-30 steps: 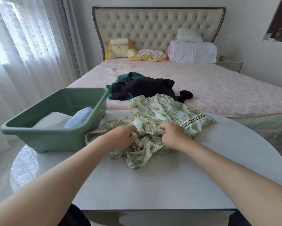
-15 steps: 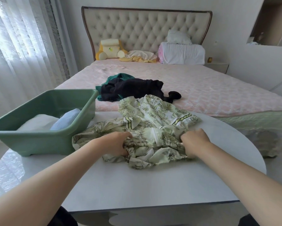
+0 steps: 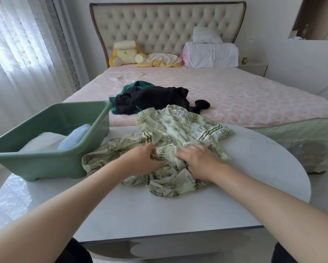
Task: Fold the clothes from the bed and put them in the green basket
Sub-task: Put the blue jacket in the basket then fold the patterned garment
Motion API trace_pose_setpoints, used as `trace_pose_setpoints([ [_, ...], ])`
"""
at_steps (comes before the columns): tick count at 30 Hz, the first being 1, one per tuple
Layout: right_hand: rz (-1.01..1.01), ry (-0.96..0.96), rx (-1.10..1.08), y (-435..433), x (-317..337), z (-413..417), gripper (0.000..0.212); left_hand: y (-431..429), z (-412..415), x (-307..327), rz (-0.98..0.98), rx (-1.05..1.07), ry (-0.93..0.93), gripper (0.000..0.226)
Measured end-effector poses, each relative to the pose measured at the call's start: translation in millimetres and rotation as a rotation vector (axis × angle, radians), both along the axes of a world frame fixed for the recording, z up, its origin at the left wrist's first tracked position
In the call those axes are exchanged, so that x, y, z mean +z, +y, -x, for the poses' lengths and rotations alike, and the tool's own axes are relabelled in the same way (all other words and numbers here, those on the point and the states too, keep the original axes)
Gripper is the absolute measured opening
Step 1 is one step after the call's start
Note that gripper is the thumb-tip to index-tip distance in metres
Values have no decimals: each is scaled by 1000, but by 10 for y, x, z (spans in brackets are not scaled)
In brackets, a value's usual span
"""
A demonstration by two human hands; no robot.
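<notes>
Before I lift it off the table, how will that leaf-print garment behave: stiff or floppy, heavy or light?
Probably floppy: the leaf-print garment lies crumpled in loose folds under the left hand and right hand. Likely light, as the cloth looks thin. It may slide on the glossy table.

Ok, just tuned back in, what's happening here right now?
A person is working on a leaf-print garment at the white table. The left hand and the right hand both grip its crumpled middle; it is not yet folded. The green basket beside it already holds a white item and a light blue item. A black garment and a teal garment lie on the bed.
</notes>
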State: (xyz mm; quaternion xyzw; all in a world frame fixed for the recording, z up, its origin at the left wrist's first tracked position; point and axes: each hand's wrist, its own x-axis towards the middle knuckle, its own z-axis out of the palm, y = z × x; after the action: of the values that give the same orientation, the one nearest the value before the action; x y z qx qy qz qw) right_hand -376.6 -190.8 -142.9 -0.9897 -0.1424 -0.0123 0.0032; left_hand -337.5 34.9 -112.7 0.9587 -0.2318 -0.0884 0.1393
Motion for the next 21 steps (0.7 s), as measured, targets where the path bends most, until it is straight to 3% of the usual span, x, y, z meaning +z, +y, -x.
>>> trace_pose_setpoints([
  [1,-22,20,-17,9,1,-14,64,0,7,-74,-47,13,-8,47],
  [3,-163,20,-76,39,21,-24,54,-41,30,-162,-4,54,-77,43],
  [5,-313,-48,-121,58,70,-25,46,-85,20,-173,172,141,-109,34],
  [8,-485,-136,-100,52,102,-47,40,-70,-11,-44,374,225,-127,49],
  [11,-615,4,-91,46,211,19,49,54,-7,174,300,120,-170,55],
  [13,-587,231,-82,32,293,70,57,171,11,288,225,-21,19,51],
  [17,-422,856,-93,-43,334,133,28,402,96,375,56,-265,959,39],
  [18,-418,1016,-114,-62,347,142,34,426,91,355,86,-293,1078,37],
  [19,-422,1120,-128,-70,376,152,41,429,76,332,141,-298,1095,33],
  [21,-494,1098,-119,-55,425,148,43,370,35,287,267,-215,859,23],
])
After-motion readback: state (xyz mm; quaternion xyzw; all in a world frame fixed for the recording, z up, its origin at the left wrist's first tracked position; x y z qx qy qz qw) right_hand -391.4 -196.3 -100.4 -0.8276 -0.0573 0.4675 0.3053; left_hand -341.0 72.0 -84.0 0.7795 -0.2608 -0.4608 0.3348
